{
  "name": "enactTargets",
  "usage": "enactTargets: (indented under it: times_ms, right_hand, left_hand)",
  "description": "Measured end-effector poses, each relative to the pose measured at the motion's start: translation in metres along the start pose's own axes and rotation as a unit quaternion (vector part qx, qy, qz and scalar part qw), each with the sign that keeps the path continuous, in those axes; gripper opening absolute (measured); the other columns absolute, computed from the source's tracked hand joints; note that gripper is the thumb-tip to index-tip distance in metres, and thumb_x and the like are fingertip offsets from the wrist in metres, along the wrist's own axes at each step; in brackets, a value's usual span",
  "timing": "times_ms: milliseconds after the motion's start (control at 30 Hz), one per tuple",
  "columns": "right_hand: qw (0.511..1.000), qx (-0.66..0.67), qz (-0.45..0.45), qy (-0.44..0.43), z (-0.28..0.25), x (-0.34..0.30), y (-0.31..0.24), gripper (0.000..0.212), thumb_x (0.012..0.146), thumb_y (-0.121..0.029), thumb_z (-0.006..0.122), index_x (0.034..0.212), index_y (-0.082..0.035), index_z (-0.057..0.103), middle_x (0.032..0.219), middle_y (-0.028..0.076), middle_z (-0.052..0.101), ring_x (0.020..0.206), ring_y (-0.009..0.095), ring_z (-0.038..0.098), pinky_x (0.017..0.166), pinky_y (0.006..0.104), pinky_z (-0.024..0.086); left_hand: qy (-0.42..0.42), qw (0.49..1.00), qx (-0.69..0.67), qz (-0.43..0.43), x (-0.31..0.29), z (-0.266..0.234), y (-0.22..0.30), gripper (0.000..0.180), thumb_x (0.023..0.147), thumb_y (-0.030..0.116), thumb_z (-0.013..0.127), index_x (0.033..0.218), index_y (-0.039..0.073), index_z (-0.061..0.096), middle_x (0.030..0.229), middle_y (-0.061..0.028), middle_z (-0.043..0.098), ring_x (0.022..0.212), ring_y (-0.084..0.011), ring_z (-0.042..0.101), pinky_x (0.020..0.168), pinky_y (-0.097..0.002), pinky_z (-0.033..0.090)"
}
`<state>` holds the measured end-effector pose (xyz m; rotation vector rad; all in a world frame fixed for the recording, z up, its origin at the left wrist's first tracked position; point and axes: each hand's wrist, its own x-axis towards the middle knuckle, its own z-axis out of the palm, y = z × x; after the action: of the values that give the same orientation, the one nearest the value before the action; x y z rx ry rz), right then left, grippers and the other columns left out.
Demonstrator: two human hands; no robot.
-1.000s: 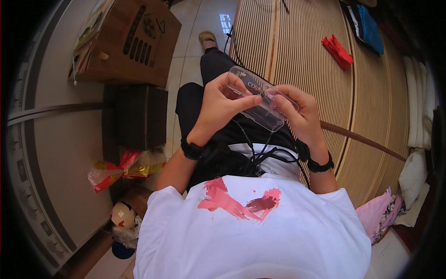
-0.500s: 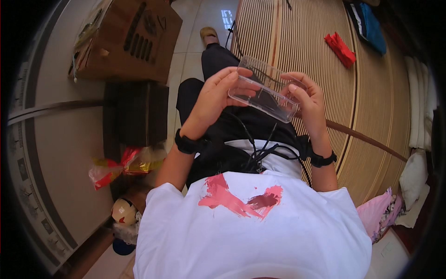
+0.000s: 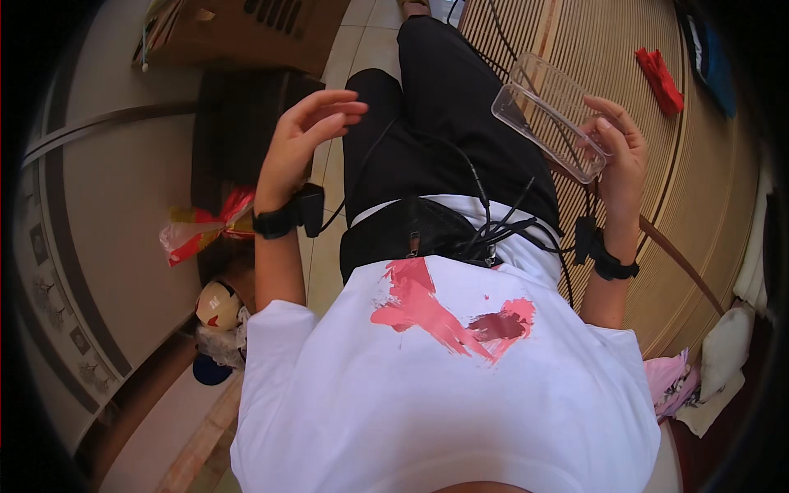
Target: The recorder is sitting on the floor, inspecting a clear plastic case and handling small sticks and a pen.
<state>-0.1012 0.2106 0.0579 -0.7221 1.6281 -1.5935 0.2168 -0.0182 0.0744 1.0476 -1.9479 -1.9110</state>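
Observation:
A clear plastic box [image 3: 534, 135] with its hinged lid swung up is held out over my right thigh and the edge of the slatted mat. My right hand [image 3: 620, 148] grips it by the right end, thumb and fingers pinching the wall. Nothing shows inside the box. My left hand [image 3: 302, 131] is off the box, in the air to the left of my knees. Its fingers are stretched and apart, holding nothing. Black straps [image 3: 288, 212] with a small block sit on both wrists, and cables run from them to my waist.
A slatted bamboo mat [image 3: 608, 49] covers the surface at right, with a red cloth item [image 3: 659, 80] and a blue item [image 3: 715, 74] on it. At left stand a cardboard box [image 3: 246, 37], a dark box [image 3: 246, 123] and a red-and-gold plastic bag [image 3: 205, 226].
Before, both hands held the clear box. My left hand has let go and moved left, while my right hand has carried the box rightward. The whole view has also shifted.

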Motion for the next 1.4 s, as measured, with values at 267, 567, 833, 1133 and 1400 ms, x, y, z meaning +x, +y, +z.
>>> enactTargets:
  times_ms: [267,567,833,1133,1400]
  right_hand:
    - [1.0,0.004,-0.002,-0.026,0.009,0.008,0.003,0.028,0.09,-0.011,0.047,0.112,0.002,0.058,0.075,0.005,0.062,0.064,0.007,0.057,0.055,0.0191,0.041]
    - [0.997,0.017,0.031,-0.073,0.031,0.004,-0.003,0.026,0.091,-0.011,0.047,0.111,-0.001,0.059,0.076,0.004,0.063,0.065,0.007,0.058,0.056,0.0171,0.041]
    - [0.991,0.059,0.033,-0.117,0.037,-0.001,-0.01,0.027,0.091,-0.015,0.051,0.112,0.0,0.058,0.078,0.007,0.065,0.067,0.009,0.062,0.056,0.0179,0.044]
    - [0.983,0.126,0.019,-0.13,0.039,-0.01,-0.019,0.033,0.088,-0.013,0.058,0.118,0.001,0.053,0.084,0.008,0.065,0.072,0.012,0.064,0.06,0.0194,0.046]
    - [0.989,0.072,0.023,-0.127,0.041,-0.012,-0.017,0.045,0.082,-0.006,0.066,0.123,-0.001,0.047,0.091,0.006,0.064,0.074,0.013,0.065,0.058,0.0192,0.049]
  left_hand:
    - [0.084,0.994,-0.067,0.021,-0.034,-0.016,-0.029,0.032,0.082,0.005,0.058,0.114,0.0,0.058,0.109,-0.0128,0.064,0.1,-0.018,0.061,0.091,-0.0294,0.045]
    - [-0.05,0.999,0.002,-0.01,-0.003,0.033,-0.019,0.031,0.087,0.011,0.06,0.117,0.002,0.056,0.11,-0.0094,0.062,0.102,-0.0138,0.058,0.09,-0.0267,0.044]
    - [-0.147,0.982,-0.114,0.032,0.025,0.07,0.021,0.04,0.088,0.01,0.059,0.125,0.0,0.049,0.111,-0.0111,0.061,0.102,-0.0141,0.058,0.089,-0.0263,0.045]
    - [-0.088,0.989,-0.093,0.072,0.032,0.091,0.035,0.025,0.094,0.017,0.05,0.111,0.001,0.058,0.095,-0.0095,0.069,0.083,-0.0104,0.065,0.068,-0.0187,0.047]
    - [-0.082,0.987,-0.121,0.069,0.032,0.093,0.03,0.026,0.094,0.016,0.05,0.113,0.0,0.057,0.096,-0.0106,0.068,0.082,-0.0097,0.065,0.065,-0.0182,0.049]
